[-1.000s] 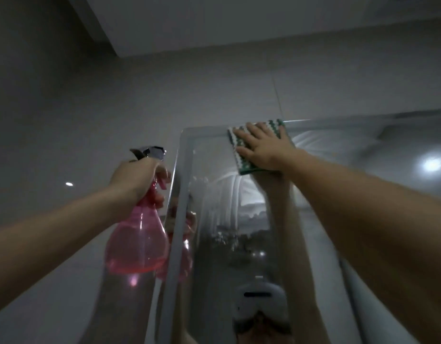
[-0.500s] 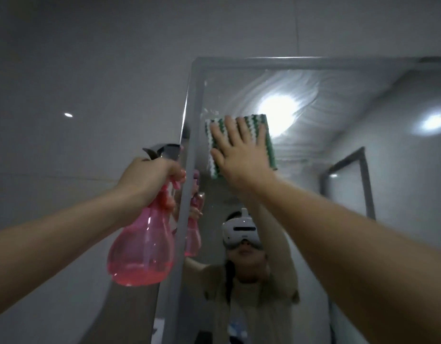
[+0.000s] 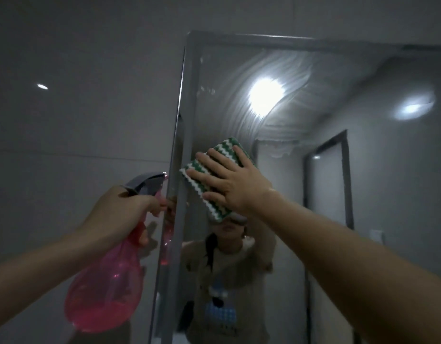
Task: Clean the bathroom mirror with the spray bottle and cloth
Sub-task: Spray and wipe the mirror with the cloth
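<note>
The bathroom mirror (image 3: 363,170) fills the right half of the head view, with a grey frame along its left and top edges. Wet wipe streaks curve across its upper part around a reflected ceiling light. My right hand (image 3: 229,182) presses a green-and-white zigzag cloth (image 3: 209,175) flat against the glass near the mirror's left edge, fingers spread and straight. My left hand (image 3: 120,209) grips the neck of a pink spray bottle (image 3: 103,291) with a grey trigger head, held left of the mirror frame, nozzle toward the glass. Pink liquid sits in its bottom.
A grey tiled wall (image 3: 78,108) lies left of and above the mirror. The mirror reflects a person wearing a headset, a dark door frame (image 3: 346,180) and a second ceiling light (image 3: 413,108).
My right hand has drawn the cloth down the glass from the top edge to mid-height, tilting it. The view has dropped lower. The left hand keeps its hold on the bottle.
</note>
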`<action>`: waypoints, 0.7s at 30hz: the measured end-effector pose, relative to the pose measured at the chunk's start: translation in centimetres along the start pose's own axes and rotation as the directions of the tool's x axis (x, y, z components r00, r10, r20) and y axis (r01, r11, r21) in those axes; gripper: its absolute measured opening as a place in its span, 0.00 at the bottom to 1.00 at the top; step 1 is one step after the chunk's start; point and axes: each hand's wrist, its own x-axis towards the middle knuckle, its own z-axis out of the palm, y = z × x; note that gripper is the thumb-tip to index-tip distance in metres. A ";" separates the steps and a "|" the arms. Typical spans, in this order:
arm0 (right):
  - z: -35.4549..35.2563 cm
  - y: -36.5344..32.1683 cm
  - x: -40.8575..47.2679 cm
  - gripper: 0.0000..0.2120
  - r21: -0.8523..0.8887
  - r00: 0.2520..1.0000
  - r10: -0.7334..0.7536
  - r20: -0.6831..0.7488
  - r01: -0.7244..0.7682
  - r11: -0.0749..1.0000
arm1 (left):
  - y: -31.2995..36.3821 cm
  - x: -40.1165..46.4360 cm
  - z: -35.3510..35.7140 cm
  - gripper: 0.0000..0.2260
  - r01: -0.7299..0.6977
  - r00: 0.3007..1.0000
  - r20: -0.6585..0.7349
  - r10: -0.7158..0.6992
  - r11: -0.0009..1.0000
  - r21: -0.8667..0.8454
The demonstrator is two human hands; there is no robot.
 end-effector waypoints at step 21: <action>3.1 16.8 -14.3 0.30 0.171 0.811 0.585 0.008 -0.577 0.798 | 6.4 -0.8 14.6 0.07 -0.079 0.984 0.149 0.095 0.991 -0.109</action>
